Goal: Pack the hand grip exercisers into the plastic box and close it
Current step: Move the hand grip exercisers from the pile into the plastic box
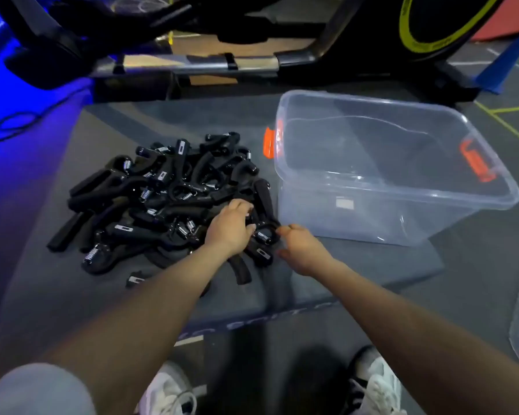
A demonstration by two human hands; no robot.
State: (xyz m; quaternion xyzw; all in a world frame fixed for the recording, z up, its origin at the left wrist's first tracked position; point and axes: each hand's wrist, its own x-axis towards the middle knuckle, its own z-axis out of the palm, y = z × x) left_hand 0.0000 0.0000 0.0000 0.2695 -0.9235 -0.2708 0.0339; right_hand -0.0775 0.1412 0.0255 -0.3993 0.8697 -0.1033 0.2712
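While the plastic box stands uncovered on the right half of the grey mat, no exerciser is visible through its clear walls, so packing appears not yet begun. Its mouth faces up and tilts slightly toward the person, which suits dropping items in from the near side. Orange latches sit on the left and right ends of the rim; no lid can be identified with certainty.

Left of the box, touching or just beside its near corner, lies the pile of hand grip exercisers, black handles and steel springs tangled together. Placement next to the box keeps each transfer short.

At the pile's near right edge, the left hand lies palm-down on the pile, fingers curled into the handles, apparently gripping one or more units. The right hand sits just beside it, fingers bent loosely around nothing, thumb near a sprung exerciser between the two hands. Judged from this, the step in hand is gathering a first batch; interlocked springs may drag neighbours along.
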